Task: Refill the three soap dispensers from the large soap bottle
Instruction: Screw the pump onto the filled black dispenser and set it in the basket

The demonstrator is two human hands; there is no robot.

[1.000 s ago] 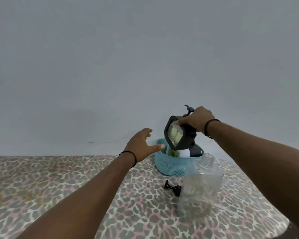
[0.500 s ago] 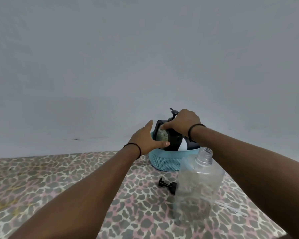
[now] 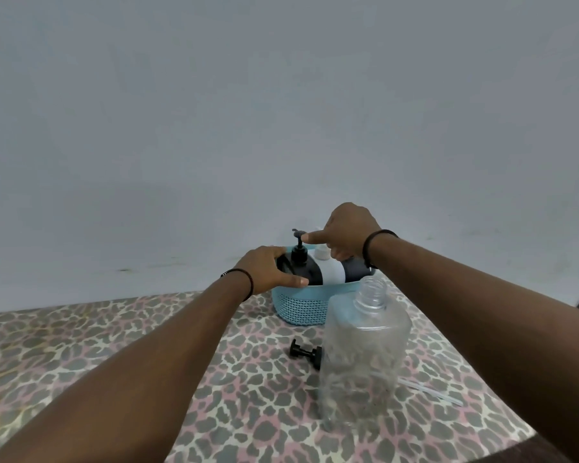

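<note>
A black soap dispenser [image 3: 310,274] with a white label and a pump head lies tilted inside a light blue basket [image 3: 301,309]. My left hand [image 3: 268,269] grips its shoulder at the basket's left rim. My right hand [image 3: 346,233] is above the basket, its index finger stretched onto the pump head and its other fingers curled down on the dispenser's body. A large clear bottle [image 3: 365,355] stands uncapped in front of the basket and looks nearly empty. A white bottle top [image 3: 321,253] shows behind the dispenser.
A black pump cap [image 3: 306,352] lies on the leopard-print tablecloth [image 3: 147,345], left of the clear bottle. A thin clear tube [image 3: 428,390] lies to the bottle's right. A plain grey wall stands behind the table. The table's edge runs close on the right.
The black dispenser, held up and tilted by my right hand a second ago, has come down into the basket. My left hand reached forward and took hold of it.
</note>
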